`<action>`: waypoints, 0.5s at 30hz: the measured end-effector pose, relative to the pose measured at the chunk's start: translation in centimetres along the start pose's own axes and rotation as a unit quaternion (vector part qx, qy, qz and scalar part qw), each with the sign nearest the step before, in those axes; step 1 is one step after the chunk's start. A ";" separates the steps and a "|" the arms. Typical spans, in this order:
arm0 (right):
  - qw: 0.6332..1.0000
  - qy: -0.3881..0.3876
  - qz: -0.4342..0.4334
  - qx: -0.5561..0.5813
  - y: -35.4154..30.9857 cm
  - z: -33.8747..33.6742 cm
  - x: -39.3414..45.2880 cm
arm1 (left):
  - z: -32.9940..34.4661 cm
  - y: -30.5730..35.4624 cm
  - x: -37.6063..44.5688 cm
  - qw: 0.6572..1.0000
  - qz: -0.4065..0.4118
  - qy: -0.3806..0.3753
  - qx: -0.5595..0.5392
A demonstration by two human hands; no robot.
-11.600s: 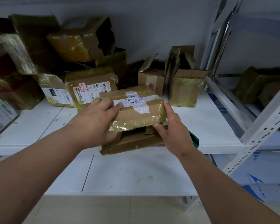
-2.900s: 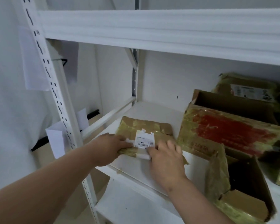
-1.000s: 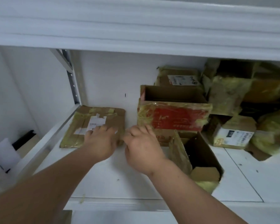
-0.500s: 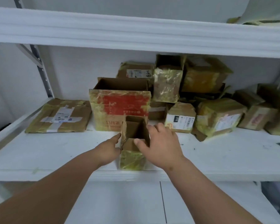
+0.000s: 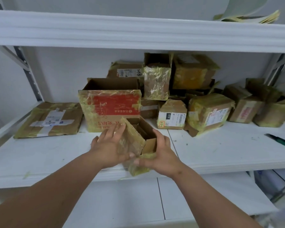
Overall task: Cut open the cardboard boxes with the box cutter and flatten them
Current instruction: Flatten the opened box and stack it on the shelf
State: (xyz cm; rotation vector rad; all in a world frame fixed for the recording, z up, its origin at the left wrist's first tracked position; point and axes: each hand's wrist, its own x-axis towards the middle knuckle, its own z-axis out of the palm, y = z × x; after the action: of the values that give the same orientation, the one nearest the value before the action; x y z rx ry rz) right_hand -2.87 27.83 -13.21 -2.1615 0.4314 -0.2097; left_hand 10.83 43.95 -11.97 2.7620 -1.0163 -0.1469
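A small open cardboard box, wrapped in yellowish tape, is tilted at the front edge of the white shelf. My left hand holds its taped left side, fingers spread along it and thumb at the lower front. My right hand grips its right side, thumb pinching the lower corner. A dark green box cutter lies on the shelf at the far right, away from both hands. A flattened box lies at the shelf's left end.
Right behind the small box stands an open box with a red panel. Several taped boxes are piled at the back and right. An upper shelf hangs overhead and a lower shelf sits below.
The flattened box was laid at the left end and my hands moved right to the small open box. In the last half second both hands took hold of it and tipped it toward me.
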 end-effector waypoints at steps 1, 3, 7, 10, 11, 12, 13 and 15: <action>1.000 0.011 0.005 -0.013 0.1 0.1 0.0 | -0.1 0.3 0.1 1.000 0.013 0.003 0.009; 0.999 0.048 0.014 -0.021 0.3 0.1 0.0 | -0.2 0.7 0.5 0.999 0.040 0.001 0.032; 0.990 0.116 0.026 0.070 1.4 -0.2 0.4 | 0.0 1.1 1.3 0.991 0.102 -0.030 0.086; 0.981 0.134 0.040 0.137 2.5 -1.1 0.7 | 0.1 1.8 1.5 0.987 0.127 -0.037 0.095; 0.978 0.135 0.048 0.152 2.8 -1.5 0.8 | 0.0 2.1 1.7 0.986 0.132 -0.033 0.099; 0.977 0.134 0.051 0.159 3.2 -1.9 0.8 | -0.1 2.5 1.9 0.985 0.136 -0.028 0.101; 0.976 0.130 0.051 0.169 3.6 -2.4 0.8 | -0.2 2.8 2.2 0.985 0.139 -0.022 0.097; 0.970 0.118 0.053 0.204 4.3 -3.3 0.8 | 0.0 3.6 2.7 0.986 0.147 -0.019 0.078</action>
State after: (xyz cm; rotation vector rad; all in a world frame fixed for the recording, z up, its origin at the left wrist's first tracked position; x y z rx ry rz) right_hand -4.10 22.72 -14.75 -1.7101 0.5826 -0.4578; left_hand 10.64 39.52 -11.28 2.7111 -1.4892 -0.0805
